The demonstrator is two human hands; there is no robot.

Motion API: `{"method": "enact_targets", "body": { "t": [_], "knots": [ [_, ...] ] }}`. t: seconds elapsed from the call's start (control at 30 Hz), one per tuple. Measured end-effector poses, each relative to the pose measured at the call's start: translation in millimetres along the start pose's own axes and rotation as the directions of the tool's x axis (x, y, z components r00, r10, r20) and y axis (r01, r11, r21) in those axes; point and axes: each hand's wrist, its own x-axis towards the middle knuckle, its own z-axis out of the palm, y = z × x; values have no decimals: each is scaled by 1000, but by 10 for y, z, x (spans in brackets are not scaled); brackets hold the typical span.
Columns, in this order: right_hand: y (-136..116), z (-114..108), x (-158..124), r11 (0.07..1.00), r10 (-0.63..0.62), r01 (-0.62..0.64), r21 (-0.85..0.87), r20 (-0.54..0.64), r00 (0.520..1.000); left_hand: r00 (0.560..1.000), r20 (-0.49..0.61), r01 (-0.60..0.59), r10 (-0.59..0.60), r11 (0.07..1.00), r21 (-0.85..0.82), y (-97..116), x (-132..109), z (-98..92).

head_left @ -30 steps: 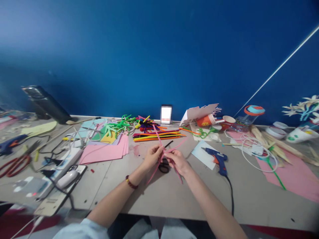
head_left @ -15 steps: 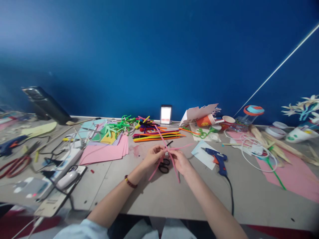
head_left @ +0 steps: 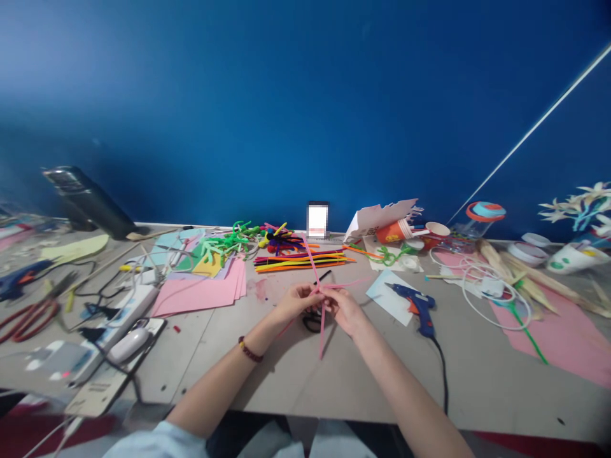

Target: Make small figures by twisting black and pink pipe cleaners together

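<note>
"What sort of place is this?"

"A grey table [head_left: 238, 375] set against a blue wall [head_left: 286, 114], cluttered along its back edge and both ends."

"And the hands?"

"Over the middle of it. The left hand [head_left: 298, 300] has its thumb and fingers closed on crossed pink fuzzy stems [head_left: 321, 337]; the right hand [head_left: 342, 308] pinches them just beside it."

"What's around them?"

"Black-handled scissors [head_left: 312, 323] lie under the stems. Behind sits a bundle of coloured stems [head_left: 300, 260]; to the right, a blue glue gun [head_left: 420, 302] rests partly on pale blue paper [head_left: 384, 294]; to the left, pink sheets [head_left: 200, 297] lie near a power strip [head_left: 126, 312]."
</note>
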Motion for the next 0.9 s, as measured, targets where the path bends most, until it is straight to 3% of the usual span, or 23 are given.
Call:
{"method": "enact_targets", "body": {
  "t": [0.2, 0.37, 0.53, 0.7, 0.9],
  "knots": [
    [20, -14, 7, 1000, -7, 6, 5, 44, 999, 999, -33, 28, -29, 999, -29, -11, 15, 6],
    [51, 5, 13, 996, 42, -47, 74, 67, 997, 999, 21, 28, -27, 998, -52, -4, 17, 34],
    [72, 9, 30, 996, -2, -6, 90, 84, 996, 999, 44, 34, -31, 997, -71, 15, 4, 51],
    [89, -6, 18, 1000, -27, 27, -1, 9, 1000, 1000, -1, 14, -14, 1000, 13, -28, 9, 61],
    [138, 35, 4, 998, -43, 44, 44, -33, 999, 997, -60, -38, 44, 994, 102, -83, 21, 84]
  ]
}}
